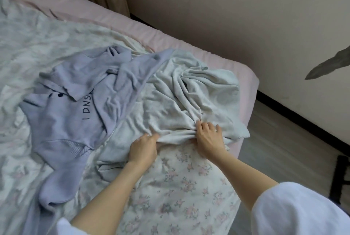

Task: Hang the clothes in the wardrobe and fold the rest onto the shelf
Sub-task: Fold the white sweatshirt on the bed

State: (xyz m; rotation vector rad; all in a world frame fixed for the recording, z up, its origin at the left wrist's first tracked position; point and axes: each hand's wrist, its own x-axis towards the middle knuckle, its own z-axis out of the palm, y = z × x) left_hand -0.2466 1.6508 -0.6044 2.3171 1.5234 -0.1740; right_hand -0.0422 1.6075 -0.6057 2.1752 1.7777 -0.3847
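A pale grey-green garment (181, 100) lies crumpled on the bed near its right corner. My left hand (144, 148) grips a bunched fold at its near edge. My right hand (207, 134) clutches gathered fabric of the same garment just to the right. A lavender sweatshirt (75, 113) with dark lettering lies spread to the left, one sleeve trailing toward me, its upper part overlapping the pale garment.
The bed carries a floral quilt (181, 187) and a pink sheet (75, 7). A beige wall (227, 16) with a dark baseboard runs behind. Wooden floor (284, 149) lies right of the bed, with a black object (341, 178) at the right edge.
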